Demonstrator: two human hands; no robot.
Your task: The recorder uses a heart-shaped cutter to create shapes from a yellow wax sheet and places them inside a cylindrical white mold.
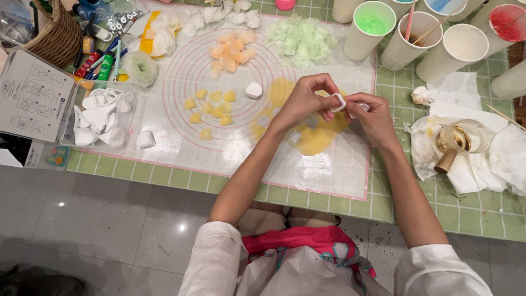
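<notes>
over the yellow sheet (316,137), left hand (304,101) and right hand (372,118) pinching white cutter (339,102) between fingertips

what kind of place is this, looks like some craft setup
Probably a home craft table for modelling clay or sugar-paste petals. Both hands, left hand and right hand, hold a small white cutter above a work mat with cut yellow petals, beside paper cups of colour.
</notes>
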